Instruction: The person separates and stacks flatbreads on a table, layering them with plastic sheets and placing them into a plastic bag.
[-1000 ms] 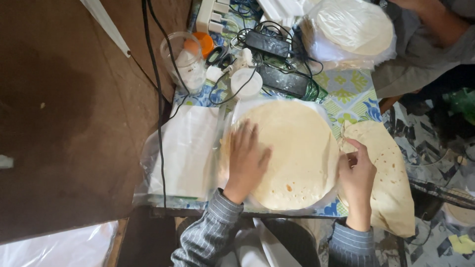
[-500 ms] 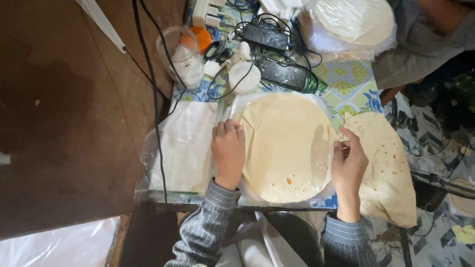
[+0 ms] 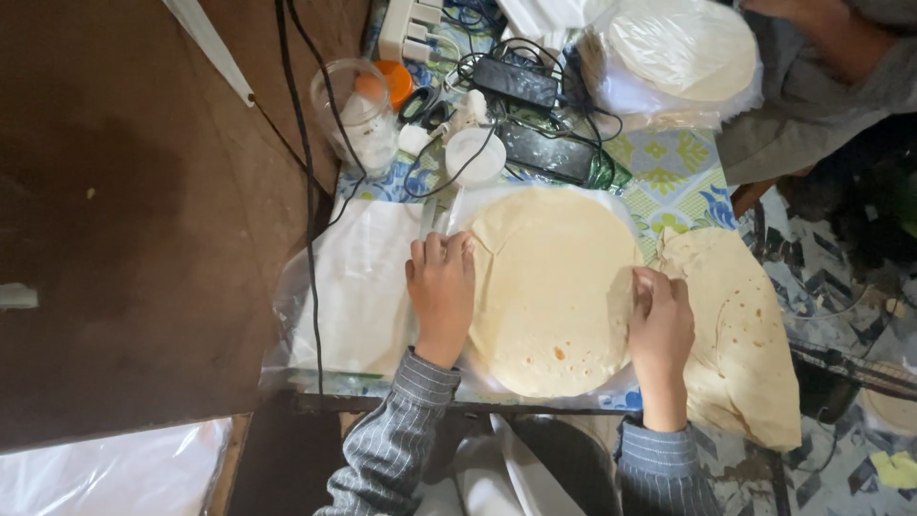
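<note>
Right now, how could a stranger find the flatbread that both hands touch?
Start at the patterned table. Near its front edge, the flatbread lies flat on clear plastic, with the left hand and right hand at its sides. Unlike the browner flatbread stack overhanging the edge, it is pale and round.

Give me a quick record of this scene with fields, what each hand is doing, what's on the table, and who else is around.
left hand: flat at the left edge of the round flatbread
right hand: at the flatbread's right edge, fingers curled
under the flatbread: clear plastic sheet
to the right: second flatbread, hanging over the table edge
far side: wrapped stack of flatbreads, clear jar, white lid, black cables and power adapters
other person: grey sleeve at upper right
</note>
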